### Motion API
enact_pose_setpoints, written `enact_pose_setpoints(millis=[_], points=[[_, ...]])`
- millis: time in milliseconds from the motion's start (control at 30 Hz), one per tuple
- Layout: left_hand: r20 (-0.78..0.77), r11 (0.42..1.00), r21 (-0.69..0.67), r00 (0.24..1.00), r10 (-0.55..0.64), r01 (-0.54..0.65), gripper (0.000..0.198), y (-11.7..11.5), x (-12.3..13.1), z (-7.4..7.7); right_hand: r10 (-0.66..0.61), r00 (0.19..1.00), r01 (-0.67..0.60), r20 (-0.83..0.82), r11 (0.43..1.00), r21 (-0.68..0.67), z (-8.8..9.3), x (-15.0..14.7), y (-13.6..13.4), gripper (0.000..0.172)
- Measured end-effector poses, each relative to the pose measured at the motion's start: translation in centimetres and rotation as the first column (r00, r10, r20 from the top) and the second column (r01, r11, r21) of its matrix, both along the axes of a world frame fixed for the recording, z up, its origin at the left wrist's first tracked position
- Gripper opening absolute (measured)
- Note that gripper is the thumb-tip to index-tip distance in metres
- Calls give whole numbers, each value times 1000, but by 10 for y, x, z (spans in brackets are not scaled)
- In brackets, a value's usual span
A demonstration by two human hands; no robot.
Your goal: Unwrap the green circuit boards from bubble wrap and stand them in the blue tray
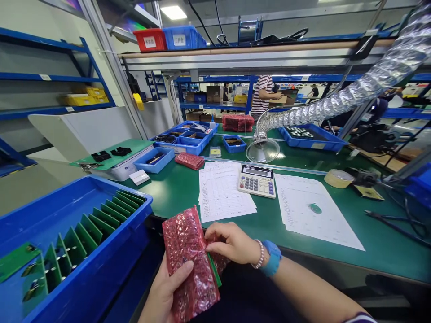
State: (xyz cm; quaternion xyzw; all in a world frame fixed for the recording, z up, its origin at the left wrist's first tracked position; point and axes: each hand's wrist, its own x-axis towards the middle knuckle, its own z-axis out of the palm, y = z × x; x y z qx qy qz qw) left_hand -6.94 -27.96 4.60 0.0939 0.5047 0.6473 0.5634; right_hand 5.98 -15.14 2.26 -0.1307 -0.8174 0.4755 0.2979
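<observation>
My left hand [164,291] grips a pink bubble-wrap bag [190,255] from below, thumb across its front. My right hand [232,244] is closed on the bag's right edge, where the green edge of a circuit board [214,270] sticks out of the bag. Both hands are just in front of the near edge of the green table [178,188]. To my left stands a blue bin [90,273] with several green circuit boards [101,222] standing upright in slots.
On the table lie printed sheets [222,190], a calculator [257,180], a tape roll [339,178], more pink bags [190,160] and small blue trays [188,137]. A silver extraction hose [336,101] hangs over the right side. A person in a striped shirt [261,92] stands far behind.
</observation>
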Motion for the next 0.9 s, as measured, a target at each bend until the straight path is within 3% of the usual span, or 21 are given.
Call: enact_pose_setpoints(millis=[100, 200, 267, 300, 367, 467, 667, 900], points=[[-14, 999, -30, 999, -29, 28, 86, 2, 1, -3, -57, 998, 60, -18, 943, 328, 3, -2, -2, 14], [-46, 998, -55, 998, -42, 40, 87, 3, 2, -5, -171, 983, 166, -60, 721, 672, 1, -5, -5, 17], [-61, 998, -56, 997, -46, 43, 88, 4, 3, -6, -208, 973, 207, -95, 625, 753, -3, -7, -6, 18], [-62, 998, -51, 997, -49, 45, 89, 5, 4, -5, -210, 971, 222, -112, 631, 743, -5, -8, -6, 18], [-63, 999, -29, 997, -48, 46, 89, 5, 7, -5, -222, 963, 268, -155, 701, 661, -9, -10, -6, 17], [-100, 1000, 24, 995, -12, 15, 85, 7, 11, -5, -332, 919, 393, -211, 778, 490, -13, -15, -7, 15], [-174, 997, 47, 983, 60, -53, 74, 14, 15, -8, -552, 807, 588, -209, 785, 195, -15, -30, -8, 13], [-211, 997, 53, 976, 63, -53, 64, 20, 6, -20, -620, 774, 620, -128, 783, -52, -30, -54, 3, 14]])
